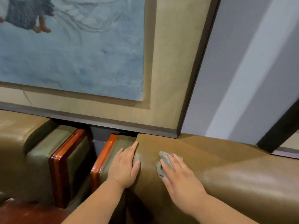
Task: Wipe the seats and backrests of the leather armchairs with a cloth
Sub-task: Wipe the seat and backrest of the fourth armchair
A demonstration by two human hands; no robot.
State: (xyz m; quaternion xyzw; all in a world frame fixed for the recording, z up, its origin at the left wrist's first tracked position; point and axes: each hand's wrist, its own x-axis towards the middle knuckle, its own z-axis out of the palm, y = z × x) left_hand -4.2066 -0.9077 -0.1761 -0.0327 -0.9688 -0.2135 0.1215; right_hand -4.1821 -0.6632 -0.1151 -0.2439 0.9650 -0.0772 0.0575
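Note:
An olive-brown leather armchair point(226, 172) fills the lower right; I see the top of its backrest. My right hand point(179, 175) lies flat on a crumpled grey cloth point(162, 162) and presses it against the top of the backrest. My left hand point(125, 167) rests flat with straight fingers on the backrest's left corner, beside the cloth and apart from it. A second leather armchair point(21, 151) stands at the lower left.
A large framed painting point(100, 107) hangs on the grey wall just above the backrests. Red-brown wooden arm trims point(64, 157) flank a narrow gap between the two chairs. Another dark frame edge point(278, 131) shows at the right.

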